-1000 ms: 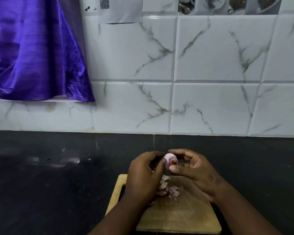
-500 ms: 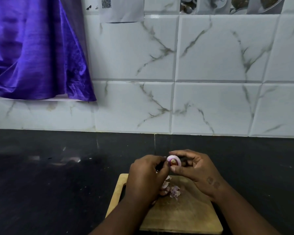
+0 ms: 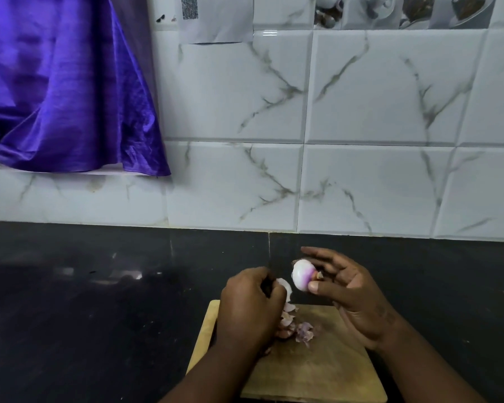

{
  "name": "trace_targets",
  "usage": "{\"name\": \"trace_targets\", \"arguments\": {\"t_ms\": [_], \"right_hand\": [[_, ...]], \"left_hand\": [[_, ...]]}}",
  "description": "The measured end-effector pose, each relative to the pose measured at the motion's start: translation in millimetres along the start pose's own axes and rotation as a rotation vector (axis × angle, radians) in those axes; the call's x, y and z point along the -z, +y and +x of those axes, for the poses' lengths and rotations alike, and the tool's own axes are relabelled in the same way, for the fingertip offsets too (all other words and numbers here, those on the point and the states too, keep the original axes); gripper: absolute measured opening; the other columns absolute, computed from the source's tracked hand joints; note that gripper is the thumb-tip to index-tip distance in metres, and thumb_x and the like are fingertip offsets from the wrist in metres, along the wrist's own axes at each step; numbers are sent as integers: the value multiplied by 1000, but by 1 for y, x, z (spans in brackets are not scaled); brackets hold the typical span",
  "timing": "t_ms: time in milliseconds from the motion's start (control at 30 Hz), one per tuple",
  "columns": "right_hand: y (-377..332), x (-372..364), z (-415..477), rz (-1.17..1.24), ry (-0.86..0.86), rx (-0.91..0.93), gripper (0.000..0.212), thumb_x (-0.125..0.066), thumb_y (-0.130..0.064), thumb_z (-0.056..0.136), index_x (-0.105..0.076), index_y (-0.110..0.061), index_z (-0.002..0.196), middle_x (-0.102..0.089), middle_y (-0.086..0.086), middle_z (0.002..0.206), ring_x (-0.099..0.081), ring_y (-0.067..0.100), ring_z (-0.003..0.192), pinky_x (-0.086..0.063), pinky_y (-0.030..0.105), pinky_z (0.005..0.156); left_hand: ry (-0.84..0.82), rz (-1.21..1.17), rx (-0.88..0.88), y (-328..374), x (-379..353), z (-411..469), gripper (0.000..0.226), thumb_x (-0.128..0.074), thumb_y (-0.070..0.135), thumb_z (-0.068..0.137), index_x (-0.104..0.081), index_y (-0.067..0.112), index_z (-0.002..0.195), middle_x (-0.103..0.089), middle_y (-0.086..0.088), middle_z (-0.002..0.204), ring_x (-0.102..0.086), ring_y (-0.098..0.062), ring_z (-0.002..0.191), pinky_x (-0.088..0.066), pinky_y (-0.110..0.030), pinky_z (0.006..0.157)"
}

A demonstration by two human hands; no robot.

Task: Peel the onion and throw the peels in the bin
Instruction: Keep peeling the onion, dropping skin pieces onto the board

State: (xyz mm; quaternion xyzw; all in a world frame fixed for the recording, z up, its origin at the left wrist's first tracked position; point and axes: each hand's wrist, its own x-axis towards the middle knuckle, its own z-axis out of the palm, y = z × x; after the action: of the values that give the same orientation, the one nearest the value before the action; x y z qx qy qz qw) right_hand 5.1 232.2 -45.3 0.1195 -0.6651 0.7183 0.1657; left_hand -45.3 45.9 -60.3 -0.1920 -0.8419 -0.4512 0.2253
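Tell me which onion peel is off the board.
The pale peel held in the left hand, beside the onion. The other peels lie heaped on the board.

We are seeing only one end of the peel strip (image 3: 285,287), since the left hand (image 3: 249,303) is curling over the rest, and something dark in that fist is showing too small to name. That hand and its forearm are covering the left part of the cutting board (image 3: 317,370) and some loose peels (image 3: 303,333). The right hand (image 3: 349,292) is hiding the onion's (image 3: 303,274) far side. The picture's edges are cutting off both forearms, the purple cloth (image 3: 64,91), the paper sheet (image 3: 216,21) and the pictured tiles (image 3: 405,10); the sheet's printed code is showing too small to read.
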Motion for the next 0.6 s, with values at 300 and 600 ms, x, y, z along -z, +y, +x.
{"name": "trace_targets", "arguments": {"t_ms": [300, 600], "right_hand": [[2, -4, -1, 30, 10, -84, 33, -67, 11, 87, -72, -7, 115, -76, 13, 114, -71, 34, 112, -61, 39, 89], [-4, -1, -3, -197, 20, -11, 40, -84, -4, 78, -79, -21, 114, -76, 5, 119, -72, 23, 113, -59, 44, 96]], "left_hand": [[-3, -174, -161, 3, 0, -3, 18, -67, 38, 92, -79, 31, 102, -73, 17, 89, -68, -3, 86, -57, -27, 70], [-63, -234, -191, 7, 2, -4, 22, -76, 31, 90, -82, 28, 111, -77, 19, 94, -72, 0, 88, -62, -25, 74]]}}
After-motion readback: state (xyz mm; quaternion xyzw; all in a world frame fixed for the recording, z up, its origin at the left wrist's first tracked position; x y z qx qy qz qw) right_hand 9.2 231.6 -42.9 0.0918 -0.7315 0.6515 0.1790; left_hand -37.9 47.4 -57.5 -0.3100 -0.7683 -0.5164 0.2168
